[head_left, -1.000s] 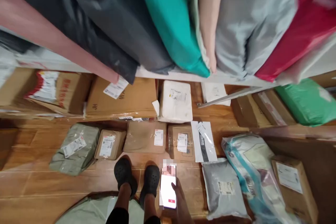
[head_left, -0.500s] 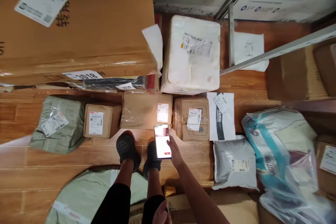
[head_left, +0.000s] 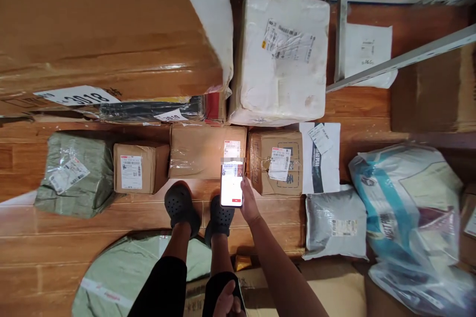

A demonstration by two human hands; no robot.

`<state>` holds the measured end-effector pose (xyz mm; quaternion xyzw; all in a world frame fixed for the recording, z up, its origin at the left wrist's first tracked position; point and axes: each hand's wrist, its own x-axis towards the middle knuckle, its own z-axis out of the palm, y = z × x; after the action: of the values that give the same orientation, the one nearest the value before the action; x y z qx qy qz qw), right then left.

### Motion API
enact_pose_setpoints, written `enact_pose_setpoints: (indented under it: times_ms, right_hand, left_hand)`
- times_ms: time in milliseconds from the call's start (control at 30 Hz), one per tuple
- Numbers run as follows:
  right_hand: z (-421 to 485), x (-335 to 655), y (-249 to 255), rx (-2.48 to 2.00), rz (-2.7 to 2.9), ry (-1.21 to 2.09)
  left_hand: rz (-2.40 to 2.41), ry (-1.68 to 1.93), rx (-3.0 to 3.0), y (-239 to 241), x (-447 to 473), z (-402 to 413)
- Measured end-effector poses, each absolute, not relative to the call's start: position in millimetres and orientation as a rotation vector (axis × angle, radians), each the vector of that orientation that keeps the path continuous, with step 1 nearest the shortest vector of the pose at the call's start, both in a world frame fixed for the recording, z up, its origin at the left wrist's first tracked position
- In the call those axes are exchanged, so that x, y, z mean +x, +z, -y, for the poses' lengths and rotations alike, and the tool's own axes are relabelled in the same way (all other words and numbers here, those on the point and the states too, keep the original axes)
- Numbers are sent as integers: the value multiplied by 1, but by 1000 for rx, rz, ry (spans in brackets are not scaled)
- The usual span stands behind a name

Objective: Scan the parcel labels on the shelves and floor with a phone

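While my left hand (head_left: 226, 302) rests loosely on my knee, I am scanning parcels.
My right hand (head_left: 248, 203) is clamped around the phone (head_left: 231, 184), held over the label (head_left: 232, 149) of the flat brown box (head_left: 206, 151); next I judge it needs steadying until the barcode reads.

Wood-plank floor (head_left: 55, 247) carries a row of parcels: green wrapped bundle (head_left: 74, 173), small carton (head_left: 139, 167), taped flat carton (head_left: 206, 151), labelled carton (head_left: 275, 162), white mailer (head_left: 322, 156), grey poly bag (head_left: 334, 222), white foam box (head_left: 282, 54).
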<state>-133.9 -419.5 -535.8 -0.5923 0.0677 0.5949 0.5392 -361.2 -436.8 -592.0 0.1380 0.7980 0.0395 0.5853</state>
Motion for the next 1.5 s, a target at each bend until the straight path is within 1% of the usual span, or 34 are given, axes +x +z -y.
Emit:
enact_pose_setpoints:
  times_ms: [233,467,733,1000,1300,1500]
  right_hand:
    - [415,-134,-543,-1401,-161,1420]
    - [418,-130,-551,-1411,-110,1460]
    - [413,-129,-546,-1382,0,1513]
    - [414,-125,-537,-1392,100,1670]
    - [413,-125,-534,-1405,147,1705]
    - [410,-124,-532,-1411,173,1682]
  left_hand:
    - [-1820,428,-16,-584,-354,436]
    - [-1783,600,-246,-582,-349,431]
    - [-1773,578,-332,-578,-346,429]
    - [-1802,484,-303,-584,-343,430]
    - [-1814,497,-114,-590,-358,426]
    - [-1846,568,66,-593,-358,427]
